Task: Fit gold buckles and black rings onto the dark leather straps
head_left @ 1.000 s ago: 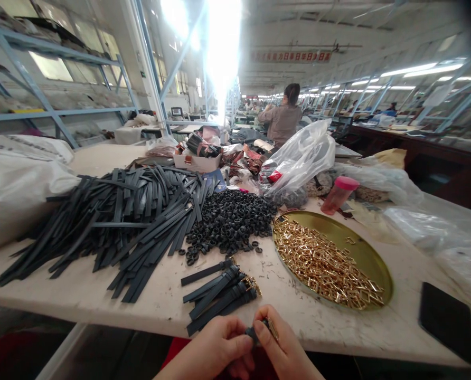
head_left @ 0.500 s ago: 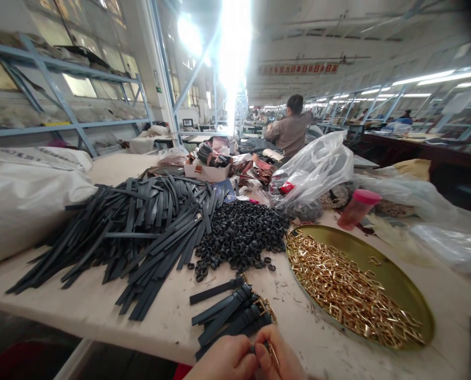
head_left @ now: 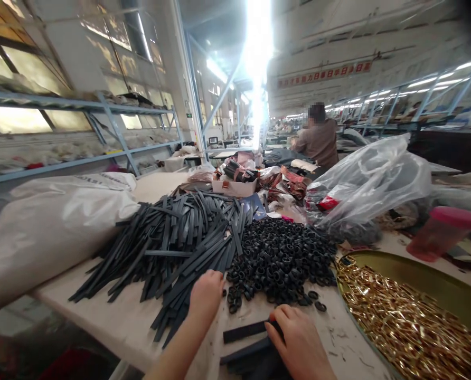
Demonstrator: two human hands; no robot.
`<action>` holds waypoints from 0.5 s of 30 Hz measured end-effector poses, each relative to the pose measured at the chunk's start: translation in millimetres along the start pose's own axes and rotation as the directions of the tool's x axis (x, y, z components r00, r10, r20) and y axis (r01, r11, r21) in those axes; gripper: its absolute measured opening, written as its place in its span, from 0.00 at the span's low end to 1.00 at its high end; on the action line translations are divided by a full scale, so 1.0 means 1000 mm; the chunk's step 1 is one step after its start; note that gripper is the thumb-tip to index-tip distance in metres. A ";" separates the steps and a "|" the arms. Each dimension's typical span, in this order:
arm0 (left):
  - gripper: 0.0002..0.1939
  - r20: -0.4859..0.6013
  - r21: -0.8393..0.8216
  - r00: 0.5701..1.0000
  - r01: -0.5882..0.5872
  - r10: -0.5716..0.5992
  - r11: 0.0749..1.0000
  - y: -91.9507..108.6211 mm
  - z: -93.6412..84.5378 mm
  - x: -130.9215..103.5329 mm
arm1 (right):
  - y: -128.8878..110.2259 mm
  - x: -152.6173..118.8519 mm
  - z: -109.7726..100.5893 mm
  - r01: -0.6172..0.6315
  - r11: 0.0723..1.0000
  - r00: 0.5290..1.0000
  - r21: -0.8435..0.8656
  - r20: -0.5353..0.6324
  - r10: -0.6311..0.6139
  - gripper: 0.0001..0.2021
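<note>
My left hand (head_left: 207, 295) is at the right edge of a pile of flat black straps (head_left: 180, 227), close beside a heap of small black loops (head_left: 283, 258). Its fingers are curled down and closed; whatever is in them is hidden. My right hand (head_left: 297, 338) is closed over the end of a black strap (head_left: 245, 331) in a small group of straps near the table's front. The thumb and fingers cover that end. At the right lies a round gold-coloured tray (head_left: 402, 266) holding many gold metal buckles (head_left: 410, 322).
A large white sack (head_left: 65, 221) lies at the left. Behind the loops are a clear plastic bag (head_left: 378, 174) and a white box (head_left: 234, 187) of scraps. A pink-lidded jar (head_left: 441, 235) stands behind the tray. A person (head_left: 318, 137) is farther back.
My hands were together at the front, working on a strap and a gold buckle. They have parted: the left reached forward to the pile, the right to the small strap group. The view shifted left.
</note>
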State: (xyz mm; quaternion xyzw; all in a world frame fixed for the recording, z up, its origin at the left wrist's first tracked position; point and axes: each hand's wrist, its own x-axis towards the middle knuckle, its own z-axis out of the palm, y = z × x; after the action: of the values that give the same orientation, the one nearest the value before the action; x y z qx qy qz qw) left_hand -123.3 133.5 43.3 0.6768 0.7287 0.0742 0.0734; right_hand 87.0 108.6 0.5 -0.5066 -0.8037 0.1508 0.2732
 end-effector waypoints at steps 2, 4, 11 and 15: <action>0.09 0.006 0.081 0.997 0.076 -0.076 0.994 -0.020 0.003 0.019 | 0.004 0.000 0.004 0.011 1.000 1.000 -0.014 0.020 -0.011 0.06; 0.10 0.030 0.142 0.993 0.113 -0.118 0.983 -0.030 0.009 0.031 | 0.006 -0.003 0.005 0.007 1.000 1.000 -0.010 0.021 -0.006 0.07; 0.15 0.095 0.199 0.977 0.170 -0.192 0.965 -0.016 0.023 0.035 | -0.003 -0.004 -0.006 -0.003 1.000 0.997 -0.030 0.079 0.005 0.11; 0.15 0.063 0.162 0.979 0.184 -0.196 0.970 -0.014 0.007 0.022 | -0.009 -0.014 -0.023 0.030 0.999 1.000 0.043 0.004 -0.030 0.14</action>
State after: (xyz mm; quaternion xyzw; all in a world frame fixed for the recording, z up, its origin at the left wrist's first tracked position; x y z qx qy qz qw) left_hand -137.3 154.6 33.4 0.6099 0.7904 -0.0166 0.0559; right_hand 98.4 90.8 19.5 -0.4882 -0.8083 0.1651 0.2845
